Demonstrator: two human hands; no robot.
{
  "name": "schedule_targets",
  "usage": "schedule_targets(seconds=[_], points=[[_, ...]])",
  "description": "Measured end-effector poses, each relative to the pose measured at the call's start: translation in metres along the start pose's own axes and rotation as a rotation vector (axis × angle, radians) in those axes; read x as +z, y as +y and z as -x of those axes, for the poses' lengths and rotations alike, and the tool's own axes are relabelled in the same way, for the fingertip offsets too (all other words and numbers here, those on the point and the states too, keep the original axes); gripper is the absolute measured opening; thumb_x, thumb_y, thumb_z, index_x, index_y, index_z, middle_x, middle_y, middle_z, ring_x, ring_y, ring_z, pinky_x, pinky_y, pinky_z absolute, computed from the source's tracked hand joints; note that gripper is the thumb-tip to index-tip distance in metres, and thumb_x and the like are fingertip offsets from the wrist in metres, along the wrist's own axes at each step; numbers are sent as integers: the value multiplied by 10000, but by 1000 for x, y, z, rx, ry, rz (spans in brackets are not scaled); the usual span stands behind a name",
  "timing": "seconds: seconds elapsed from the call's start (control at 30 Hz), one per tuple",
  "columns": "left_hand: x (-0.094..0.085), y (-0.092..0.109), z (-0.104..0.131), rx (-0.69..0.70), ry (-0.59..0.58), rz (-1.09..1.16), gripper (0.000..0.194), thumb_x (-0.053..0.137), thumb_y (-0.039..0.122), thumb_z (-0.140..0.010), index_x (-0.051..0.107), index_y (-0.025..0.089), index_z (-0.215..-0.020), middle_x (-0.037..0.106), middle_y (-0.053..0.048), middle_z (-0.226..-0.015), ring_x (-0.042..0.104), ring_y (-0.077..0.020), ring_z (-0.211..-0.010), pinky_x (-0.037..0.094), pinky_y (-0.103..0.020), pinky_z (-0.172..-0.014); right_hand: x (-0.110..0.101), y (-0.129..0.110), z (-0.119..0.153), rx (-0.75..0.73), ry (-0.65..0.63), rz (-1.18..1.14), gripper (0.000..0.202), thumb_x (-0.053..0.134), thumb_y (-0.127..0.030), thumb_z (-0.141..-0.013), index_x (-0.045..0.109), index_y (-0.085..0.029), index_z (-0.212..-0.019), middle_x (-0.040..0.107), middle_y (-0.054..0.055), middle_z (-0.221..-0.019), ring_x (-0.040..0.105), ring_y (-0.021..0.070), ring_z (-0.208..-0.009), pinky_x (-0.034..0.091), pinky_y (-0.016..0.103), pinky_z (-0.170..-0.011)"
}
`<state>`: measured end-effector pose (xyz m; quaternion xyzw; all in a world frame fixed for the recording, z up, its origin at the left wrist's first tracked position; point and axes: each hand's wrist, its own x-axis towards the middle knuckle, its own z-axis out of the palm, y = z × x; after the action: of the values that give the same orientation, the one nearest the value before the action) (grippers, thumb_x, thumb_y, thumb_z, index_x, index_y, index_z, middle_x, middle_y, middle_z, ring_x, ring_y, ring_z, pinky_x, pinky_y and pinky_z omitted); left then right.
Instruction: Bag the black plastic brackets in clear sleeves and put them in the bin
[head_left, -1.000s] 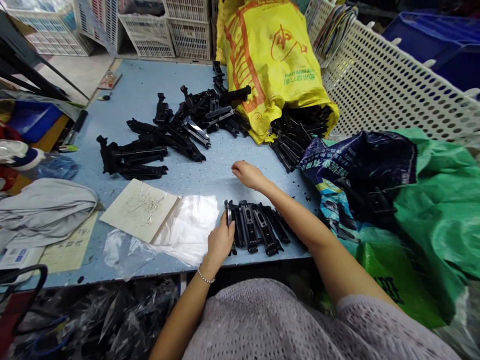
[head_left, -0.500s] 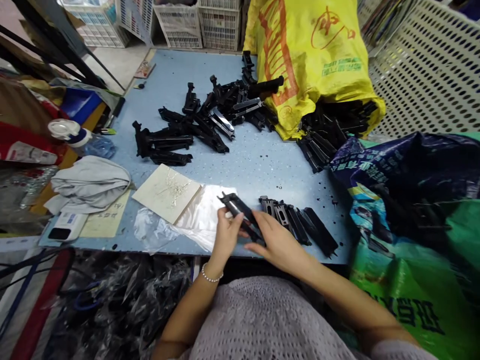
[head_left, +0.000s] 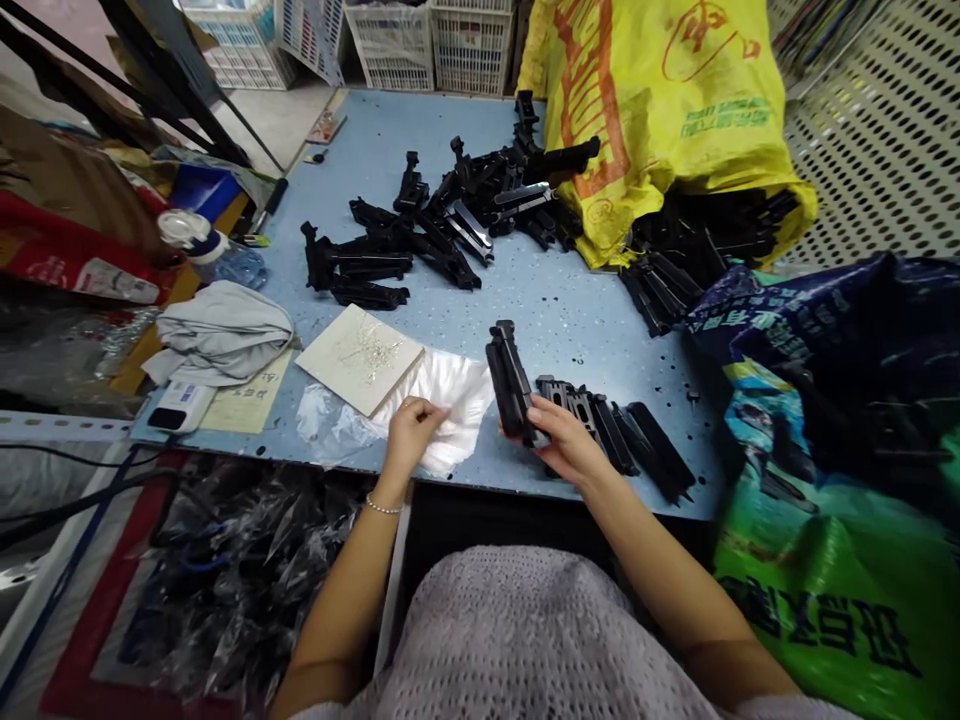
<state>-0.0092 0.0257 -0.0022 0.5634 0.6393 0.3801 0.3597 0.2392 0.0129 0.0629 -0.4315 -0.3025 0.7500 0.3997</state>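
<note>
My right hand (head_left: 566,437) is wrapped round the lower end of a long black part (head_left: 511,380), raised over the table's front. My left hand (head_left: 412,432) is closed at the edge of a white plastic sheet (head_left: 461,405); its fingertips are pinched together on the sheet or on something too small to make out. Behind it lies a square cream board (head_left: 361,358) with many tiny metallic pieces on top. Just right of my right hand, several black parts (head_left: 615,435) lie side by side. A larger heap of black parts (head_left: 442,225) is spread farther back.
A yellow sack (head_left: 667,110) spills black parts at the back right of the blue table (head_left: 420,125). A dark and green bag (head_left: 817,560) stands right. On the left are a grey cloth (head_left: 225,330), a white device (head_left: 180,405) and a bottle (head_left: 210,250).
My left hand has let go of the black part and moved left to the white sheet. My right hand now holds the part alone, turned more upright. The whole view has shifted.
</note>
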Motion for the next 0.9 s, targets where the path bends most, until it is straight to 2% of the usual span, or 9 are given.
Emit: schedule_targets(seconds=[0.17,0.27,0.37,0.5,0.6,0.7,0.77,0.83,0.9], points=[[-7,4,-4,7,-5,188,159,706,330,-770,719,174,-741,625,-59,-922,619,-179,-912,486,-309,-847,27,12,-34,120,-149,-182,358,771,-388,-736,686,-148,-986,714,103,-954,681,223,-869,559,387,-833],[-10,13,0,42,60,231,136,681,296,-780,690,163,-812,645,-71,-961,637,-179,-907,514,-311,-829,37,22,-49,116,-67,-196,295,805,-344,-696,689,-126,-856,700,86,-861,660,189,-802,561,366,-795],[-19,19,2,150,58,64,129,551,156,-825,667,172,-879,674,-88,-1051,637,-199,-999,513,-358,-904,35,25,-49,75,68,-199,255,811,-330,-690,677,-137,-787,681,58,-813,642,165,-772,558,363,-790],[-25,19,-5,275,-98,-293,425,427,7,-778,721,187,-1027,667,-101,-1215,587,-252,-1170,419,-475,-1078,29,16,-26,1,71,-128,291,774,-357,-749,692,-179,-964,704,49,-910,663,170,-824,560,321,-786],[-25,17,-14,244,-109,-240,543,445,29,-785,632,184,-1271,602,-111,-1339,567,-247,-1226,445,-441,-1076,28,15,-7,56,-75,-151,367,720,-432,-800,659,-188,-1068,714,80,-1000,692,188,-831,582,297,-720],[-31,17,-19,246,-95,-131,622,467,56,-806,508,216,-1406,491,-110,-1461,536,-230,-1273,486,-382,-1032,26,28,-5,327,-244,-236,426,715,-472,-795,629,-137,-1043,717,112,-923,700,171,-705,593,264,-621],[-37,21,-15,301,-105,-134,664,452,54,-828,426,243,-1464,428,-102,-1514,473,-232,-1345,453,-395,-1079,25,40,-14,445,-261,-286,420,734,-450,-778,614,-116,-1003,706,103,-841,680,144,-624,579,228,-566],[-38,28,-4,398,-184,-173,702,418,38,-848,342,264,-1508,383,-88,-1549,388,-236,-1416,384,-433,-1149,26,47,-27,431,-230,-294,401,735,-439,-768,609,-122,-979,693,87,-821,658,130,-591,561,216,-532],[-35,38,13,510,-330,-191,745,378,14,-853,262,287,-1537,349,-69,-1572,338,-231,-1449,339,-457,-1186,31,47,-36,316,-172,-182,361,703,-442,-788,620,-137,-963,681,65,-813,636,125,-589,545,223,-526]])
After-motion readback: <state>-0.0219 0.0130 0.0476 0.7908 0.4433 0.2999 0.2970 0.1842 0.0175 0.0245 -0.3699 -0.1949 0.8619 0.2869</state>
